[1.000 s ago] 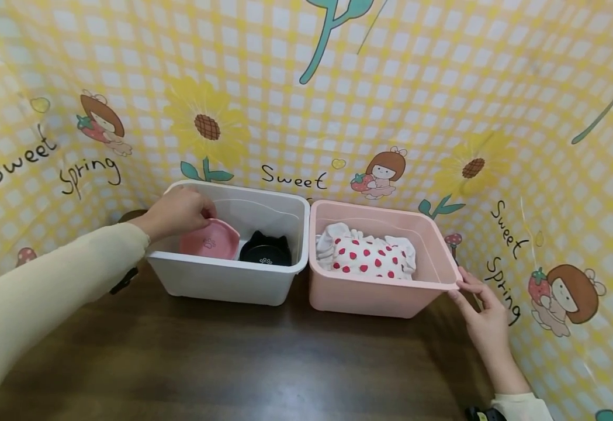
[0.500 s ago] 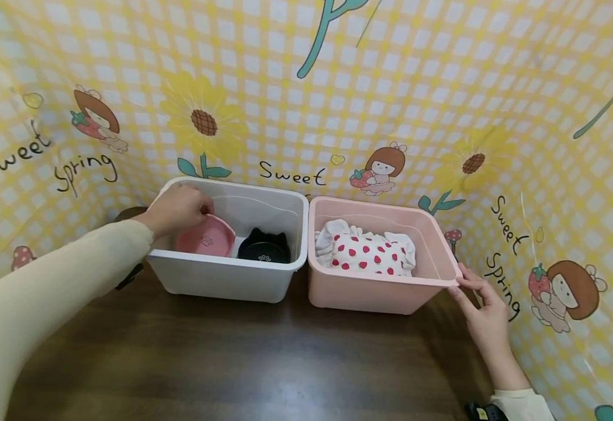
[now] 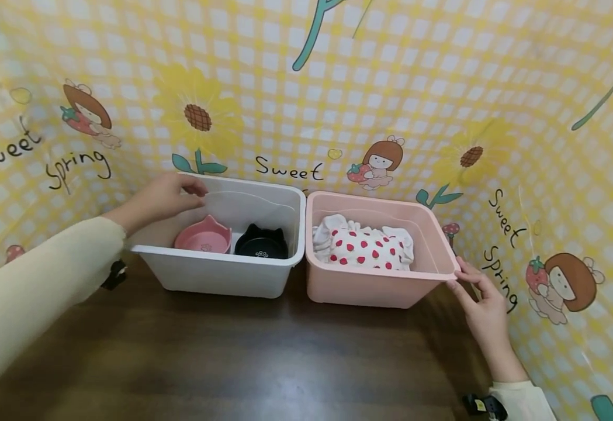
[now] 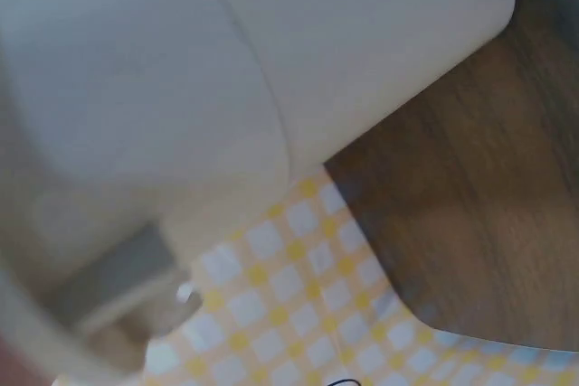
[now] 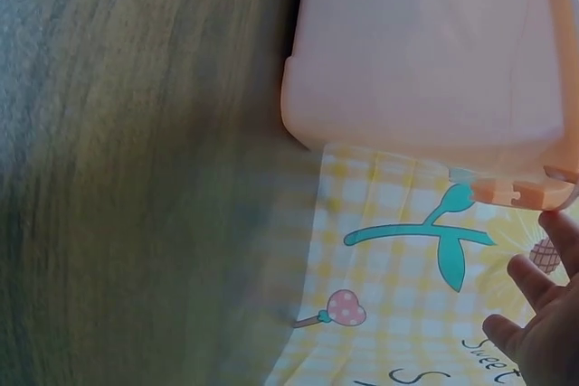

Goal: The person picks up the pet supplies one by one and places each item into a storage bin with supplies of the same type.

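Note:
My left hand (image 3: 166, 199) hangs over the left end of the white bin (image 3: 222, 275), fingers loosely bent and holding nothing. Below it, a pink cat-eared bowl (image 3: 201, 237) with a paw print sits inside the bin. To its right is a matching black bowl (image 3: 261, 241). The left wrist view shows mostly the bin's outer wall (image 4: 380, 33). My right hand (image 3: 485, 307) touches the right front corner of the pink bin (image 3: 369, 289), its fingers extended, as the right wrist view also shows. A white ruffled cloth item with red strawberries (image 3: 371, 248) lies in that bin.
Both bins stand side by side on a dark wooden table (image 3: 264, 351). A yellow checked sheet (image 3: 285, 88) with printed flowers and figures rises behind them and along both sides. Black bands with small devices sit at the wrists, such as the right wrist device (image 3: 485, 404).
My left hand has let go of the pink bowl, which was tilted and now rests lower in the white bin. The hand has lifted and moved left. My right hand stays at the pink bin's corner.

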Available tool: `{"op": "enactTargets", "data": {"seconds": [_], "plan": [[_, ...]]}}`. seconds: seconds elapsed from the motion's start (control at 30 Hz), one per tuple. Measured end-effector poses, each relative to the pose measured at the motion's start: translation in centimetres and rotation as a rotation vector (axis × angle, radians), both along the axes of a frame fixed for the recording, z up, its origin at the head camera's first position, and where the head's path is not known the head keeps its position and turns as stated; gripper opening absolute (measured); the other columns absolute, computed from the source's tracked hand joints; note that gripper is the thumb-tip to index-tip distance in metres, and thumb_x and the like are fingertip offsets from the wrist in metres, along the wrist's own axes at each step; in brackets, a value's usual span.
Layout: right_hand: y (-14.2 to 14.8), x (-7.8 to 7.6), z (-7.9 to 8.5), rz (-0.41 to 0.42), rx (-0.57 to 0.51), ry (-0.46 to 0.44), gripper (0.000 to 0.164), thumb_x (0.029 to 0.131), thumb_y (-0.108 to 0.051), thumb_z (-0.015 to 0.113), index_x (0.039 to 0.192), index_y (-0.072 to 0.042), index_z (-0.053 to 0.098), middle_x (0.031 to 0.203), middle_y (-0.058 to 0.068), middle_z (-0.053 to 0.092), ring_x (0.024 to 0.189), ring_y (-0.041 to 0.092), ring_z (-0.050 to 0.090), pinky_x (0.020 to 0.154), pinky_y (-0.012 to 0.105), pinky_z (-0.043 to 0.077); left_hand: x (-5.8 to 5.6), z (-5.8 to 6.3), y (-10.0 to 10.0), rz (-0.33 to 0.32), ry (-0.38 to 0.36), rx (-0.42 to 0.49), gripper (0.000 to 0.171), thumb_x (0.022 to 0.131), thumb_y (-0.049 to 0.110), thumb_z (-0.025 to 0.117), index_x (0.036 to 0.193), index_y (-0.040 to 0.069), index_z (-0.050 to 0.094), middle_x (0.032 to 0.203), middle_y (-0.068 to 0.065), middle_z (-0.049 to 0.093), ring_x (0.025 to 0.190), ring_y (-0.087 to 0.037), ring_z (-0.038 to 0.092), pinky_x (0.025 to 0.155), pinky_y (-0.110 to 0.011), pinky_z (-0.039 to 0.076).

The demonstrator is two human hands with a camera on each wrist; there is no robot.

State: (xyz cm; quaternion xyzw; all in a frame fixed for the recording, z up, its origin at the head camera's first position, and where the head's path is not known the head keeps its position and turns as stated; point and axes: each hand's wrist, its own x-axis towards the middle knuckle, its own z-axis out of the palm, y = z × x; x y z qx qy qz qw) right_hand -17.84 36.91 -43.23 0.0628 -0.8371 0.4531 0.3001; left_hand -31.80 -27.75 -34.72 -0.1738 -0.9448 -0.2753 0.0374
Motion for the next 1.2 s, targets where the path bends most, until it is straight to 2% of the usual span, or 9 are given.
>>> {"op": "enactTargets", "data": {"seconds": [0.23, 0.3, 0.47, 0.57, 0.8, 0.87, 1.0, 1.07, 1.2], "plan": [[0.4, -0.3, -0.1, 0.011, 0.081, -0.037, 0.023, 0.087, -0.002, 0.080, 0.109, -0.005, 0.075, 0.138, 0.009, 0.066, 0.132, -0.001, 0.052, 0.105, 0.008, 0.038, 3.8, 1.0, -1.7, 0.037, 0.020, 0.053, 0.037, 0.095, 0.034, 0.074, 0.123, 0.009, 0.073, 0.120, -0.017, 0.072, 0.115, -0.033, 0.063, 0.095, -0.053, 0.047], [0.6, -0.1, 0.1, 0.001, 0.102, -0.047, 0.022, 0.088, -0.004, 0.080, 0.109, -0.006, 0.075, 0.138, 0.009, 0.066, 0.131, -0.004, 0.052, 0.104, 0.007, 0.038, 4.9, 1.4, -1.9, 0.060, 0.027, 0.061, 0.039, 0.095, 0.039, 0.073, 0.123, 0.012, 0.073, 0.122, -0.016, 0.071, 0.114, -0.031, 0.062, 0.093, -0.047, 0.047], [1.1, 0.2, 0.8, -0.043, 0.180, -0.095, 0.022, 0.091, -0.015, 0.079, 0.112, -0.009, 0.075, 0.141, 0.005, 0.064, 0.129, -0.010, 0.049, 0.102, 0.005, 0.035, 7.4, 2.2, -2.3, 0.116, 0.054, 0.089, 0.039, 0.094, 0.043, 0.074, 0.123, 0.016, 0.074, 0.121, -0.014, 0.072, 0.091, -0.026, 0.060, 0.073, -0.031, 0.047], [1.2, 0.3, 1.0, -0.051, 0.212, -0.113, 0.023, 0.092, -0.019, 0.078, 0.113, -0.010, 0.075, 0.142, 0.003, 0.063, 0.132, -0.006, 0.049, 0.102, 0.004, 0.033, 8.8, 1.7, -2.9, 0.132, 0.085, 0.148, 0.035, 0.093, 0.036, 0.077, 0.121, 0.016, 0.075, 0.113, -0.009, 0.071, 0.081, -0.018, 0.053, 0.064, -0.023, 0.043], [0.9, 0.3, 1.1, -0.046, 0.254, -0.086, 0.024, 0.092, -0.020, 0.078, 0.114, -0.012, 0.075, 0.141, 0.003, 0.064, 0.135, 0.006, 0.052, 0.101, 0.003, 0.032, 11.9, 0.0, -4.3, 0.157, 0.187, 0.233, 0.027, 0.089, 0.022, 0.082, 0.115, 0.013, 0.077, 0.099, 0.016, 0.067, 0.086, -0.002, 0.055, 0.072, -0.008, 0.041], [0.9, 0.3, 1.0, -0.047, 0.255, -0.062, 0.023, 0.091, -0.017, 0.080, 0.113, -0.012, 0.075, 0.139, 0.004, 0.066, 0.134, 0.005, 0.053, 0.102, 0.003, 0.033, 12.6, -0.5, -4.7, 0.173, 0.190, 0.239, 0.027, 0.089, 0.023, 0.082, 0.115, 0.013, 0.077, 0.101, 0.021, 0.066, 0.088, 0.003, 0.056, 0.072, -0.006, 0.040], [0.7, 0.4, 0.8, -0.042, 0.242, -0.002, 0.025, 0.086, -0.009, 0.083, 0.110, -0.010, 0.076, 0.133, 0.008, 0.069, 0.130, -0.008, 0.050, 0.103, 0.004, 0.034, 13.8, -1.1, -5.2, 0.211, 0.196, 0.244, 0.029, 0.089, 0.026, 0.082, 0.116, 0.014, 0.076, 0.108, 0.033, 0.061, 0.096, 0.010, 0.051, 0.076, -0.002, 0.037], [0.6, 0.4, 0.8, -0.040, 0.238, 0.026, 0.026, 0.084, -0.006, 0.084, 0.109, -0.009, 0.076, 0.132, 0.009, 0.070, 0.128, -0.013, 0.049, 0.103, 0.005, 0.034, 14.1, -1.4, -5.4, 0.224, 0.220, 0.236, 0.029, 0.089, 0.026, 0.082, 0.115, 0.015, 0.076, 0.109, 0.039, 0.056, 0.100, 0.013, 0.049, 0.079, -0.001, 0.034], [0.7, 0.4, 0.8, -0.043, 0.234, 0.069, 0.027, 0.083, -0.003, 0.084, 0.108, -0.007, 0.076, 0.129, 0.011, 0.071, 0.126, -0.015, 0.049, 0.105, 0.006, 0.034, 14.5, -1.7, -5.7, 0.229, 0.269, 0.215, 0.028, 0.086, 0.024, 0.085, 0.113, 0.016, 0.077, 0.104, 0.040, 0.057, 0.100, 0.014, 0.048, 0.080, -0.003, 0.032]]}}
